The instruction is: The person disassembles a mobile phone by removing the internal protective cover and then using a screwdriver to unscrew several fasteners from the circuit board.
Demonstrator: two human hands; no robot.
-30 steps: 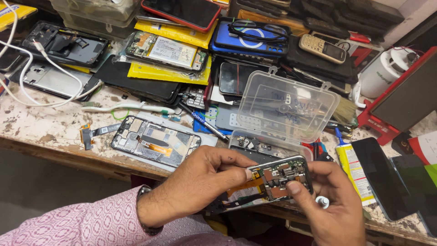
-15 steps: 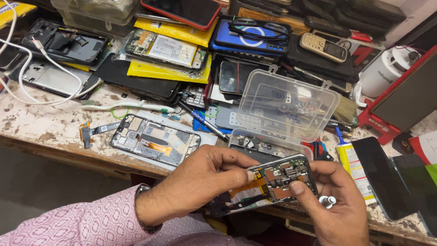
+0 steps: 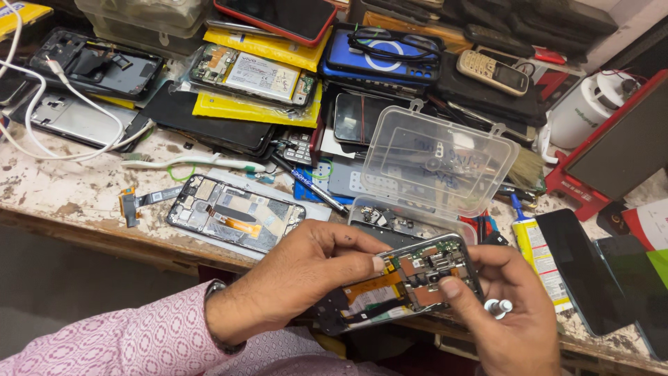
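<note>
The opened phone (image 3: 403,282) (back cover off, circuit board and orange flex cable exposed) is held in the air at the near edge of the counter (image 3: 62,198), between both hands. The left hand (image 3: 306,275) enters from the near left in a pink patterned sleeve (image 3: 104,348), forearm angled up to the right, palm down; its fingers (image 3: 365,264) are curled narrowly around the phone's left part, with the thumb tip pressed on the board next to the orange cable. The right hand (image 3: 515,313) supports the phone from the near right, its index finger laid on the board's right side and its thumb along the far edge. A small silver, knob-shaped tool end (image 3: 497,305) shows in the right palm, tucked under the lower fingers; whether it is a screwdriver cap cannot be told. Just beyond the hands stands a clear plastic box (image 3: 435,163) with its lid raised, small parts inside. Farther left on the counter lies a second opened phone frame (image 3: 236,223), and behind it a white toothbrush (image 3: 195,162). A dark phone (image 3: 574,268) lies at the right.
</note>
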